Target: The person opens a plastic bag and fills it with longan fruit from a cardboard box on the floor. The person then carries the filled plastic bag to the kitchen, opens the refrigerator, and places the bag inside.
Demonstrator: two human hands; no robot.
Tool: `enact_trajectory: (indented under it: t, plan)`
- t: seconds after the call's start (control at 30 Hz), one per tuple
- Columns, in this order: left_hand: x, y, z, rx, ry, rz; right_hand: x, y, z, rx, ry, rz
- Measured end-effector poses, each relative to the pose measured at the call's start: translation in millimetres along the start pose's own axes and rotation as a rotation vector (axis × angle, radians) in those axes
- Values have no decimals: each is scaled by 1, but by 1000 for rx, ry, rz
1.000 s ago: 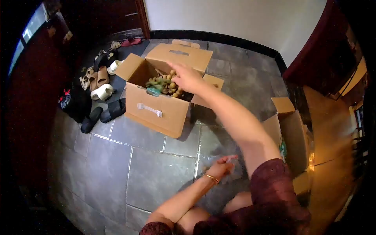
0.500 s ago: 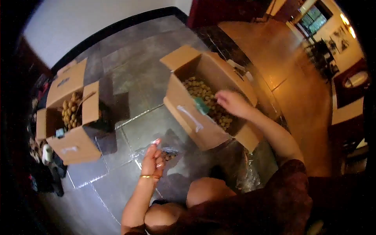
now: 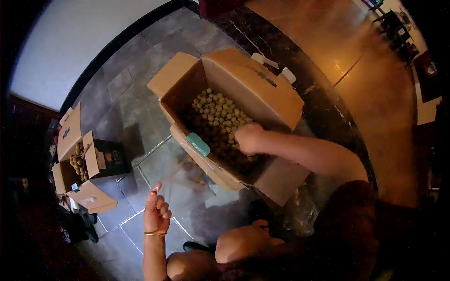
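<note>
The left hand (image 3: 156, 216) is raised, fingers (image 3: 163, 206) curled; the right hand (image 3: 250, 139) reaches out, forearm (image 3: 309, 152) extended.

1. A slim, smooth, gold-toned bangle (image 3: 155, 233) circles the bare left wrist (image 3: 156, 227).
2. The right sleeve (image 3: 351, 201) is short, dark and maroon-tinged.
3. Similarly dark cloth (image 3: 304, 255) covers the torso, leaving both knees (image 3: 238, 246) bare.
4. Dark footwear (image 3: 194, 246) shows partly; its type is unclear.

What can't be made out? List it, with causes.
Head view:
Whether the right hand grips anything: its back hides this.
Whether the left hand's fingers pinch anything: blurred, too small.
Longans' depth in the near cardboard box: upper ones hide it.
Print on the far cardboard box: too small.
</note>
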State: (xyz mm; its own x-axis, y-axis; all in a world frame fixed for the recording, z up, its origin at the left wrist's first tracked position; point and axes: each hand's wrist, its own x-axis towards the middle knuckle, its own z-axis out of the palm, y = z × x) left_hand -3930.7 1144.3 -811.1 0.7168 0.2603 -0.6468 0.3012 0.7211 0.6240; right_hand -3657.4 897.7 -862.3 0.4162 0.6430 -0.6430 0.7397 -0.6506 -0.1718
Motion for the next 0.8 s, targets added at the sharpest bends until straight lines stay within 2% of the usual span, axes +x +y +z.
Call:
enact_trajectory:
  t: [0.07,0.2,0.27,0.37,0.47,0.6,0.7,0.8]
  plan:
    - [2,-2,5,-6,42,-7,50,27,-6,-72,-63,90]
    - [-1,-1,9,-74,65,21,132,42,36,159,217,369]
    - [-3,0,7,-94,43,37,141,43,50,255,211,375]
    - [-4,-1,4,-109,32,30,117,54,49,14,132,204]
    - [-4,-2,0,-107,58,23,114,57,48,35,17,140]
    - [-1,-3,-7,-103,45,33,101,58,72,-156,-4,-10]
    - [0,-3,-10,-110,9,24,101,64,87,-142,-45,-69]
    - [-4,-4,-14,-105,19,9,92,72,95,-357,-54,-152]
